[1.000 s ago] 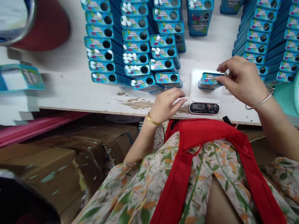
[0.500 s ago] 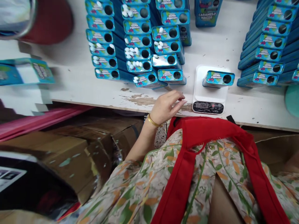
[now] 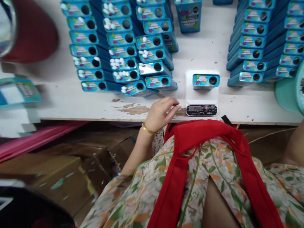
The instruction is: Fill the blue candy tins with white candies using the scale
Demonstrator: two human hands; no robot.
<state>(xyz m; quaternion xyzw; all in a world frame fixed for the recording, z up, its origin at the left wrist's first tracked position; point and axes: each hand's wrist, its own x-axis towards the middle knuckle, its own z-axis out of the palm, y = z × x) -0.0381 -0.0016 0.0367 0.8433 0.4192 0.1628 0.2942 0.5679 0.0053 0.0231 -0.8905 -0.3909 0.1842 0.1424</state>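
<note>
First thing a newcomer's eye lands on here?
Likely the rows of blue tins, many on the left topped with white pellets. Between the rows, a single tin stands on a white scale at the front of the table. A bright red apron stands out below, near the left hand.

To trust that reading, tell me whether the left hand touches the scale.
Apart: the head view shows a strip of tabletop between the left hand and the scale.
</note>
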